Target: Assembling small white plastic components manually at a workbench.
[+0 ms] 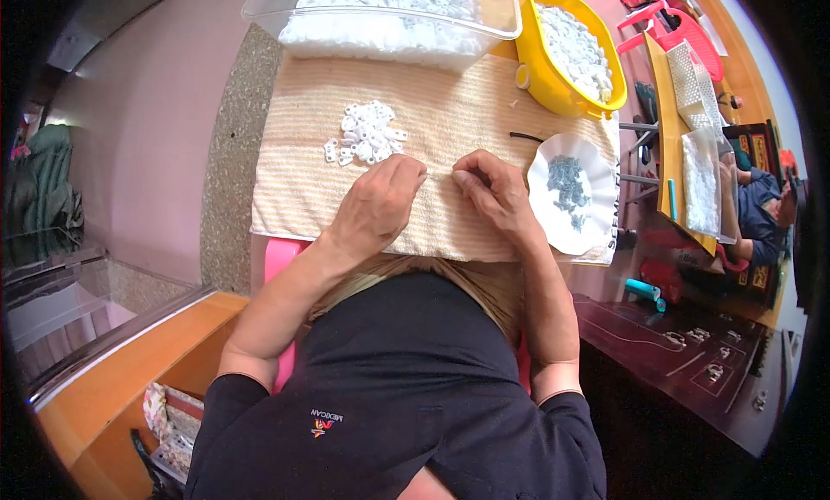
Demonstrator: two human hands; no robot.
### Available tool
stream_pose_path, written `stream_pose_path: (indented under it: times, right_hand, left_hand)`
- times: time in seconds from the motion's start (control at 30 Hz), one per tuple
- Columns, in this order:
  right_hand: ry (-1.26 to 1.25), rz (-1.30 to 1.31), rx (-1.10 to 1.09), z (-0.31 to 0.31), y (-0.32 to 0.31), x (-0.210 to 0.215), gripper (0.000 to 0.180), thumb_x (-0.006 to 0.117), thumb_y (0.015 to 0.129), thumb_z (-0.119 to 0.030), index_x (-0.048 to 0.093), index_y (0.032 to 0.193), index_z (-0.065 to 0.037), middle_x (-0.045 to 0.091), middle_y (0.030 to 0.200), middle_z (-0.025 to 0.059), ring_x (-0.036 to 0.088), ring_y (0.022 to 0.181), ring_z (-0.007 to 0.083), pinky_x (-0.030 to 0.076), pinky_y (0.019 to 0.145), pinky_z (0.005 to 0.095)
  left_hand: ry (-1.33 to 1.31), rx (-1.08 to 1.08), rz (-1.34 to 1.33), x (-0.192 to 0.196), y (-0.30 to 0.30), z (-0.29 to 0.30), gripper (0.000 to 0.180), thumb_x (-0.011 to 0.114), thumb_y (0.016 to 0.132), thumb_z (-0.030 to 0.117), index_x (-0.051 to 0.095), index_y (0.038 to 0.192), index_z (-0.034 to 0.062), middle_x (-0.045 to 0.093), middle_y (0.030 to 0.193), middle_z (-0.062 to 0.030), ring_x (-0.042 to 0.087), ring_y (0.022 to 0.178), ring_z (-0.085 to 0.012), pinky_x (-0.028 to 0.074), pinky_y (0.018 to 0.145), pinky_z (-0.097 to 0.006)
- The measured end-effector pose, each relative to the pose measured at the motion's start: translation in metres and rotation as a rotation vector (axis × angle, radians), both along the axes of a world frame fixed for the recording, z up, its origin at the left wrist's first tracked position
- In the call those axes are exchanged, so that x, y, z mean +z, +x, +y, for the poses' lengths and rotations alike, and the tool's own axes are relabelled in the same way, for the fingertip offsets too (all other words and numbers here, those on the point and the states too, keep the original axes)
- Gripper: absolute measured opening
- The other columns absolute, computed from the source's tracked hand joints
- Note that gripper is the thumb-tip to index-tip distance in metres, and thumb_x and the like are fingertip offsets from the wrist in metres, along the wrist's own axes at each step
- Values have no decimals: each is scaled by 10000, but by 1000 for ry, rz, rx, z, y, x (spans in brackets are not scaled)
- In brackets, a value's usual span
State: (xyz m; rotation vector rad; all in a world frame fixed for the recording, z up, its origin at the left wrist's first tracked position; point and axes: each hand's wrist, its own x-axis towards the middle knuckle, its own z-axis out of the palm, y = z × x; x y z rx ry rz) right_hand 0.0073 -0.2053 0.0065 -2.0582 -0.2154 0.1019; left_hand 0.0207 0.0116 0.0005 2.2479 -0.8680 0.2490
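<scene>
My left hand is closed in a pinch over the striped towel, just in front of a heap of small white plastic pieces. Across a short gap, my right hand is also closed, thumb against bent fingers. Whatever either pinch may hold is hidden or too small to make out. Right of that hand lies a white fluted dish with many tiny dark pieces in it. A thin black stick rests on the towel by the dish's far edge.
A transparent box of white pieces stands at the far side, beside a yellow tub of similar pieces. At right, another person sits near a wooden table. A dark red panel lies at lower right.
</scene>
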Motion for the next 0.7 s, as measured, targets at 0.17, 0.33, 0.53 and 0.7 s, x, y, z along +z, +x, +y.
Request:
stream_pose_path:
  times: [0.17,0.33,0.53,0.7]
  right_hand:
    - [1,13,-7,0,-1,2,85,631,881,-78,617,938,-16,610,751,92,566,661,150,454,605,280]
    - [91,81,-44,1,0,-1,67,598,920,-74,615,927,-10,553,691,-21,508,619,53,419,559,206]
    - [137,147,-64,3,0,3,79,588,925,-75,617,947,-4,560,697,-20,506,621,45,416,556,199]
    - [136,149,-94,7,0,5,88,589,927,-82,614,941,1,557,686,-18,505,608,48,417,550,201]
  left_hand:
    - [-335,10,287,0,-1,-6,78,661,831,8,609,886,-11,648,879,-132,638,764,-182,502,645,-279]
    - [-531,61,620,12,1,-8,109,676,847,30,637,939,-14,657,859,-62,595,766,-72,486,645,-226]
    - [-767,-32,798,8,4,-10,193,650,865,20,654,1054,-23,662,867,-48,614,747,-89,494,672,-216]
    - [-860,-77,1050,6,6,-5,204,629,882,17,631,1074,-53,658,933,-76,637,781,-105,521,701,-228]
